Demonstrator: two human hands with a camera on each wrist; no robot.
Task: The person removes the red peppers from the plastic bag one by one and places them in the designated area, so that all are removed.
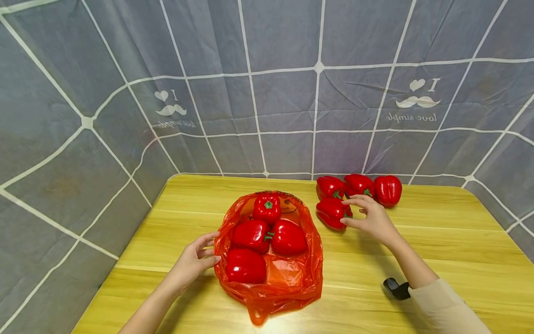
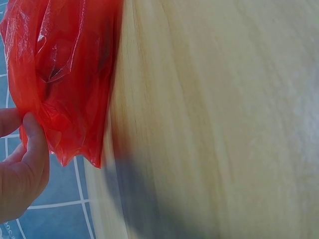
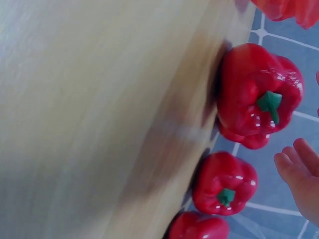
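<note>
An orange-red plastic bag (image 1: 314,273) stands with its mouth open upward, several glossy red bell peppers (image 1: 246,266) inside it. My left hand (image 1: 196,257) holds the bag's left rim, thumb and fingers bent at its edge. In the left wrist view, that thumb presses against the bag's side (image 2: 65,84). Right of the bag, my right hand (image 1: 371,220) reaches over the nearest loose bell pepper (image 1: 331,212), thumb and fingers spread around its green-stem end. The right wrist view shows a gap between the fingertips and that pepper (image 3: 239,89).
Three more red bell peppers lie behind the nearest one, the rightmost pepper (image 1: 388,190) close to the table's back edge. A grey curtain with white lines (image 1: 288,106) hangs behind the wood-grain table (image 1: 187,199). A black strap-like device (image 1: 396,289) sits at the right wrist.
</note>
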